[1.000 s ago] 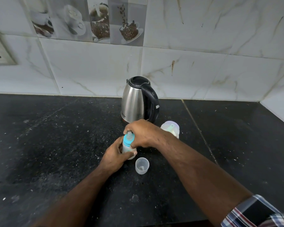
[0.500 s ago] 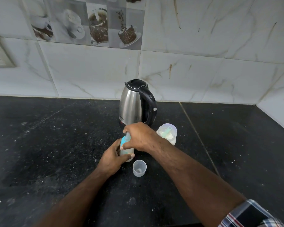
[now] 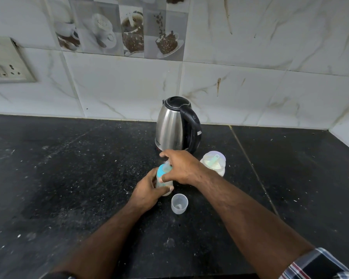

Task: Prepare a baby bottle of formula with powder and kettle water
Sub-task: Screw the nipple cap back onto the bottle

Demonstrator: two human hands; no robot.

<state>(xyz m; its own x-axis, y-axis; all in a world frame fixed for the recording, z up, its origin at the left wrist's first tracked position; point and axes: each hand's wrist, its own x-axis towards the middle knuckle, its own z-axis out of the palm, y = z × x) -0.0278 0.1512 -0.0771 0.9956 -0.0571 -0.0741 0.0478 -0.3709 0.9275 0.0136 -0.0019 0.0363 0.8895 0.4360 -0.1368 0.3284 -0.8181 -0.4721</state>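
A person is standing over a black speckled stone countertop (image 3: 73, 178), both bare forearms reaching forward. The left hand (image 3: 149, 191) is wrapping around the lower body of a small clear baby bottle with a light blue collar (image 3: 164, 175), holding it upright on the counter. The right hand (image 3: 181, 168) is resting over the bottle's top, thumb pressing against the blue collar while the other fingers are spreading loosely above the teat. Just in front of the bottle, a small clear plastic cap (image 3: 179, 203) is sitting open side up. To the right, a translucent powder container with a pale scoop inside (image 3: 213, 163) is standing just beside the right wrist. Behind the hands, a stainless steel electric kettle with a black handle and lid (image 3: 176, 125) is standing near the white marble-patterned tiled wall (image 3: 250, 87).
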